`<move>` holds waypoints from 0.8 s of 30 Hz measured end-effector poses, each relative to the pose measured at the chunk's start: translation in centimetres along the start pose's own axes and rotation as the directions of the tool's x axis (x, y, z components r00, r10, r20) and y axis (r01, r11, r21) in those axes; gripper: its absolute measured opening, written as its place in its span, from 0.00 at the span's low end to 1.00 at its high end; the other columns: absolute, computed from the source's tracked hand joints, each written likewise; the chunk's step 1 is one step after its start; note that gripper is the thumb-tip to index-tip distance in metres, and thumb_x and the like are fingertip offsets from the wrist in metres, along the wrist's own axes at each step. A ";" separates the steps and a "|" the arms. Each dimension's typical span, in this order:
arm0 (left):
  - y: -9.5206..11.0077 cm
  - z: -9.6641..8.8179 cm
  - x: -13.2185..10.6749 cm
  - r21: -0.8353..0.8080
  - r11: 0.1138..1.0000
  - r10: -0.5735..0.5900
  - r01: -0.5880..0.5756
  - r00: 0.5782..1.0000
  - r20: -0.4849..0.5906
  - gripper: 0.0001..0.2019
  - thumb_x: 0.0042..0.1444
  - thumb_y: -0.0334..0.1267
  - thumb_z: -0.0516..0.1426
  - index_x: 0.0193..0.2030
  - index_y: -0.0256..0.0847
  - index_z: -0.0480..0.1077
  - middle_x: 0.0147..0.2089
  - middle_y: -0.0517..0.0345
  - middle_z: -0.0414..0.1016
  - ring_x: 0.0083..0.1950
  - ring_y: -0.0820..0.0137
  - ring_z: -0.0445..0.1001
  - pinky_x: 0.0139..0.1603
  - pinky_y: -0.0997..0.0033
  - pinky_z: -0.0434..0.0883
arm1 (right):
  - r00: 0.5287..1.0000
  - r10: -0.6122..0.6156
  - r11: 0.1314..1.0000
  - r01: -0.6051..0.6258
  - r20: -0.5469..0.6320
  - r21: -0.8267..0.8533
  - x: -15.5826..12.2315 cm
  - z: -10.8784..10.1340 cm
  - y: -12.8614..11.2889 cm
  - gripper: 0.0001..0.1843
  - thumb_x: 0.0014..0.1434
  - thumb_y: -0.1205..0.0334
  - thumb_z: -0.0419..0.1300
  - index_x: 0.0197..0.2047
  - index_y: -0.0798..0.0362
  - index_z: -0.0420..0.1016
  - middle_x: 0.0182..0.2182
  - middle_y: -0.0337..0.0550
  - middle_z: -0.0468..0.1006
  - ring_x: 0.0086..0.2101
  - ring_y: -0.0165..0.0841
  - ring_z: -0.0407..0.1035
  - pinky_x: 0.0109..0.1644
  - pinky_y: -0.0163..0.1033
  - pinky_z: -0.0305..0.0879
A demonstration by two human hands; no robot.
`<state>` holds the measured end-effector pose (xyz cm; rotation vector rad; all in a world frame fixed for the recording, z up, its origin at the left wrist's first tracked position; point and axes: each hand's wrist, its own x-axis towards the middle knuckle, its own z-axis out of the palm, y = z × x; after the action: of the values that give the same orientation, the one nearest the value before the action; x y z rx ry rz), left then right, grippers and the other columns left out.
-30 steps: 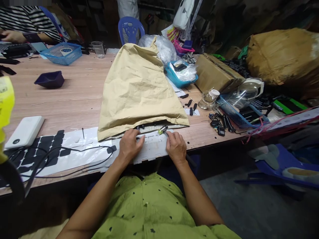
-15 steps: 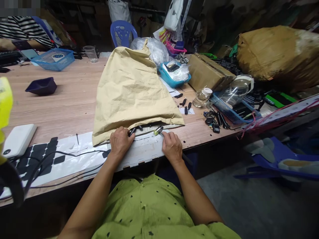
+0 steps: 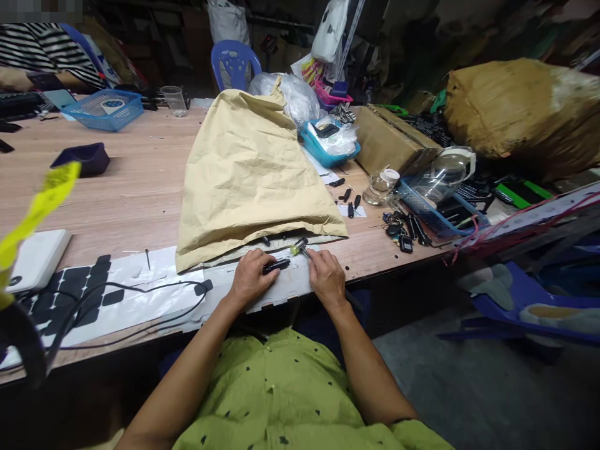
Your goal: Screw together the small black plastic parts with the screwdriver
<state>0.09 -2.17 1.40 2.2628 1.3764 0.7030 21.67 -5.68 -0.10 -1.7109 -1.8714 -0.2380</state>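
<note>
My left hand (image 3: 252, 276) is closed on a slim black elongated piece (image 3: 277, 266), whose exact kind I cannot make out. It rests low over the white board (image 3: 281, 285) at the table's front edge. To its right, my right hand (image 3: 327, 277) grips the handle of a small hammer (image 3: 299, 246) with a yellow-green and metal head. That head points up and left, near the open mouth of a beige bag (image 3: 255, 181) lying on the table. Inside the mouth, another small dark piece (image 3: 265, 240) shows; the rest of the contents is hidden.
At the left lie a white box-shaped device (image 3: 40, 256), a black cable (image 3: 164, 290) and a sheet of black stickers (image 3: 89, 281). Key fobs (image 3: 405, 242), a glass jar (image 3: 380, 187) and a cardboard box (image 3: 391, 137) stand right. A person in a striped sleeve (image 3: 51, 53) sits far left.
My left hand has drawn back from the bag's mouth and shifted right with the black piece, toward the hammer. My right hand keeps the hammer at nearly the same spot.
</note>
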 end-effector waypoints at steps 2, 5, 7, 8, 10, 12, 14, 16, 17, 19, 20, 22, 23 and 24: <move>-0.3 0.3 0.0 -0.019 1.000 0.004 -0.004 1.000 -0.001 0.08 0.58 0.40 0.61 0.43 0.44 0.79 0.37 0.56 0.74 0.43 0.62 0.71 0.48 0.62 0.69 | 0.999 0.035 0.993 -0.033 -0.021 0.110 -0.1 -0.4 0.3 0.17 0.66 0.68 0.53 0.51 0.50 0.81 0.36 0.46 0.79 0.37 0.38 0.72 0.43 0.41 0.69; -0.5 0.3 -0.1 -0.029 1.000 0.008 -0.008 1.000 0.002 0.08 0.58 0.40 0.61 0.44 0.45 0.79 0.37 0.56 0.74 0.43 0.62 0.71 0.47 0.61 0.69 | 0.996 0.085 0.946 -0.070 -0.034 0.317 -0.4 -1.5 0.1 0.17 0.68 0.65 0.52 0.51 0.50 0.80 0.39 0.47 0.81 0.40 0.38 0.75 0.45 0.41 0.73; -0.5 0.3 -0.1 -0.033 0.999 0.004 -0.004 1.000 0.004 0.08 0.58 0.40 0.62 0.44 0.45 0.79 0.37 0.56 0.75 0.43 0.62 0.71 0.47 0.61 0.69 | 0.996 0.090 0.902 -0.073 -0.019 0.426 -0.8 -2.4 -0.5 0.16 0.68 0.64 0.53 0.51 0.50 0.80 0.41 0.47 0.82 0.42 0.38 0.77 0.46 0.41 0.75; -0.4 0.3 -0.1 -0.034 0.999 0.000 0.000 1.000 0.005 0.08 0.58 0.40 0.62 0.44 0.45 0.79 0.37 0.56 0.75 0.43 0.61 0.71 0.47 0.61 0.68 | 0.997 0.081 0.883 -0.067 -0.010 0.464 -1.0 -2.8 -0.8 0.15 0.68 0.64 0.54 0.51 0.49 0.81 0.41 0.47 0.82 0.42 0.38 0.77 0.46 0.41 0.75; -0.3 0.3 -0.1 -0.037 0.999 -0.006 0.006 1.000 0.005 0.08 0.58 0.40 0.62 0.43 0.45 0.79 0.37 0.56 0.75 0.43 0.61 0.72 0.46 0.61 0.68 | 0.999 0.050 0.856 -0.046 0.007 0.515 -1.5 -3.4 -1.6 0.15 0.68 0.63 0.55 0.52 0.48 0.81 0.41 0.46 0.83 0.42 0.37 0.77 0.47 0.41 0.76; -0.2 0.3 -0.1 -0.040 0.999 -0.005 0.005 1.000 0.002 0.08 0.58 0.39 0.62 0.43 0.45 0.79 0.38 0.56 0.76 0.43 0.61 0.72 0.46 0.61 0.68 | 1.000 0.019 0.840 -0.027 0.022 0.541 -1.8 -3.6 -2.2 0.15 0.68 0.64 0.55 0.53 0.48 0.80 0.41 0.46 0.83 0.43 0.37 0.78 0.48 0.41 0.76; -0.1 0.3 -0.1 -0.041 0.999 -0.001 0.001 1.000 -0.003 0.07 0.58 0.39 0.62 0.43 0.46 0.79 0.38 0.56 0.76 0.43 0.61 0.72 0.46 0.61 0.68 | 0.999 -0.002 0.838 -0.021 0.041 0.545 -2.1 -3.6 -2.4 0.16 0.69 0.65 0.54 0.53 0.48 0.80 0.41 0.46 0.83 0.43 0.36 0.78 0.49 0.41 0.76; -0.1 0.4 -0.1 -0.041 0.999 -0.002 0.002 1.000 -0.004 0.07 0.58 0.39 0.62 0.43 0.46 0.79 0.38 0.56 0.76 0.43 0.61 0.72 0.46 0.62 0.68 | 0.998 -0.010 0.843 -0.023 0.057 0.538 -2.1 -3.6 -2.4 0.17 0.68 0.66 0.54 0.53 0.48 0.80 0.40 0.46 0.82 0.42 0.36 0.78 0.48 0.41 0.76; -0.1 0.4 -0.1 -0.041 0.999 -0.004 0.004 1.000 -0.003 0.07 0.58 0.39 0.62 0.43 0.45 0.79 0.38 0.56 0.76 0.43 0.61 0.72 0.46 0.62 0.68 | 0.998 -0.010 0.844 -0.023 0.059 0.536 -2.0 -3.6 -2.4 0.17 0.68 0.66 0.54 0.53 0.48 0.80 0.39 0.46 0.82 0.42 0.36 0.78 0.47 0.40 0.76; 0.0 0.3 -0.1 -0.040 0.999 -0.007 0.007 1.000 0.003 0.07 0.58 0.39 0.62 0.43 0.46 0.79 0.38 0.56 0.76 0.44 0.61 0.72 0.46 0.62 0.68 | 0.999 -0.008 0.842 -0.019 0.049 0.538 -1.9 -3.7 -2.6 0.17 0.68 0.66 0.54 0.53 0.49 0.80 0.39 0.46 0.82 0.41 0.36 0.78 0.47 0.40 0.76; 0.0 0.3 -0.1 -0.039 0.999 -0.008 0.008 1.000 0.007 0.08 0.58 0.39 0.62 0.43 0.46 0.79 0.38 0.56 0.76 0.44 0.61 0.72 0.46 0.62 0.68 | 0.999 -0.009 0.841 -0.016 0.045 0.541 -1.8 -3.8 -2.7 0.16 0.68 0.66 0.54 0.53 0.49 0.80 0.40 0.46 0.82 0.42 0.36 0.78 0.48 0.40 0.76; 0.2 0.2 -0.1 -0.035 0.999 -0.009 0.009 1.000 0.015 0.08 0.58 0.39 0.62 0.43 0.46 0.79 0.38 0.56 0.75 0.44 0.61 0.72 0.47 0.62 0.68 | 0.998 -0.021 0.842 -0.010 0.052 0.539 -1.7 -3.9 -3.1 0.16 0.69 0.66 0.54 0.54 0.49 0.80 0.41 0.47 0.82 0.42 0.36 0.77 0.49 0.40 0.76; 0.2 0.1 -0.1 -0.033 0.999 -0.012 0.012 1.000 0.019 0.08 0.58 0.39 0.61 0.43 0.46 0.79 0.38 0.56 0.75 0.44 0.61 0.72 0.47 0.62 0.68 | 0.997 -0.031 0.845 -0.008 0.064 0.535 -1.7 -3.9 -3.4 0.16 0.69 0.65 0.53 0.54 0.49 0.80 0.41 0.47 0.82 0.43 0.36 0.77 0.49 0.40 0.75; 0.3 0.1 -0.1 -0.031 0.999 -0.017 0.018 1.000 0.023 0.08 0.58 0.38 0.61 0.43 0.46 0.79 0.37 0.56 0.75 0.44 0.61 0.72 0.47 0.62 0.68 | 0.996 -0.044 0.848 -0.005 0.079 0.530 -1.7 -3.9 -3.6 0.17 0.69 0.65 0.53 0.54 0.50 0.80 0.41 0.47 0.82 0.43 0.36 0.77 0.49 0.40 0.75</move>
<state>0.33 -2.39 1.48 2.2255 1.3637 0.6858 19.37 -9.69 3.08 -1.3310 -1.7958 0.3326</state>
